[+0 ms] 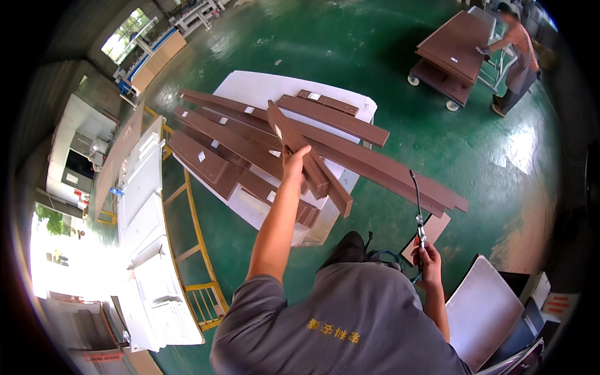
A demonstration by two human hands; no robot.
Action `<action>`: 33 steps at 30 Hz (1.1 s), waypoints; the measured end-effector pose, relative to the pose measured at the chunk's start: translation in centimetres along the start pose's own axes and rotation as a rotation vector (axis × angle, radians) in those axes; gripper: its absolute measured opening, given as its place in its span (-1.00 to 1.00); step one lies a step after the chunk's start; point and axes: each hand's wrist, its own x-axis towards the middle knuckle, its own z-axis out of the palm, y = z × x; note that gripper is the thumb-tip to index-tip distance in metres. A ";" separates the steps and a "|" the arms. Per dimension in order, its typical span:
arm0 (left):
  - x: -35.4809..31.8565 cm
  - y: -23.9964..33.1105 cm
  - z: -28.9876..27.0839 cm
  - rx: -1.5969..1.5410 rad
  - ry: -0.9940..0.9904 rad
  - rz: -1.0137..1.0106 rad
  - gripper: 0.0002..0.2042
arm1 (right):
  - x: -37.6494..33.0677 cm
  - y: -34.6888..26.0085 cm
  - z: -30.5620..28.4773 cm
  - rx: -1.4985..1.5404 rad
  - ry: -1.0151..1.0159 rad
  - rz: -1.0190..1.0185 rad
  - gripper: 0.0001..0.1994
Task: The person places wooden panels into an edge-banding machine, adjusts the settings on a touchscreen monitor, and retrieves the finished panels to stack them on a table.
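My left hand (295, 164) is closed around a long brown board (282, 125), lifted at a slant above a white-topped table (265, 81). Under and around it lie several more brown boards, some with small white labels. One long brown board (387, 178) sticks out past the table's right side. In my right hand (429, 261) is an air blow gun (421, 231), its thin dark nozzle pointing up and away, near the end of that long board. A blue hose (387, 255) shows beside my body. The fingers of my left hand are partly hidden behind the board.
At the far right a person (515, 59) stands at a wheeled cart (450, 92) stacked with brown panels. To the left, white panels (147, 228) rest on a yellow frame (197, 231). A pale panel (484, 312) leans at the lower right. The floor (369, 44) is green.
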 end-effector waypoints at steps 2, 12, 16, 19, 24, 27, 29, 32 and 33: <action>5.0 -1.2 3.1 0.143 0.165 0.065 0.01 | 3.3 -1.7 0.2 -0.052 -0.031 -0.005 -0.79; 21.5 -4.6 17.1 0.696 0.673 -0.487 0.08 | 16.1 -5.1 3.3 -0.070 0.148 -0.001 -0.82; 25.1 -8.1 19.5 0.819 0.753 -0.531 0.09 | 17.9 -5.6 2.9 -0.063 0.169 0.007 -0.84; 25.9 -9.6 21.0 0.921 0.792 -0.573 0.10 | 18.4 -5.0 1.7 -0.018 0.199 0.005 -0.85; 26.4 -10.1 22.4 1.009 0.702 -0.523 -0.06 | 18.5 -4.7 -0.1 -0.102 0.241 0.026 -0.88; 27.6 -11.7 20.6 0.859 0.675 -0.438 -0.05 | 18.9 -5.1 -1.1 -0.108 0.266 0.049 -0.92; 27.9 -14.0 17.6 0.687 0.689 -0.206 -0.07 | 19.8 -5.2 -1.6 -0.072 0.282 0.063 -0.94; 28.4 -17.5 15.1 0.516 0.565 -0.097 -0.10 | 21.6 -5.1 -3.0 -0.138 0.247 0.020 -0.93; 29.0 -18.4 15.1 0.563 0.612 -0.085 -0.11 | 22.3 -5.0 -3.6 -0.180 0.285 0.032 -0.91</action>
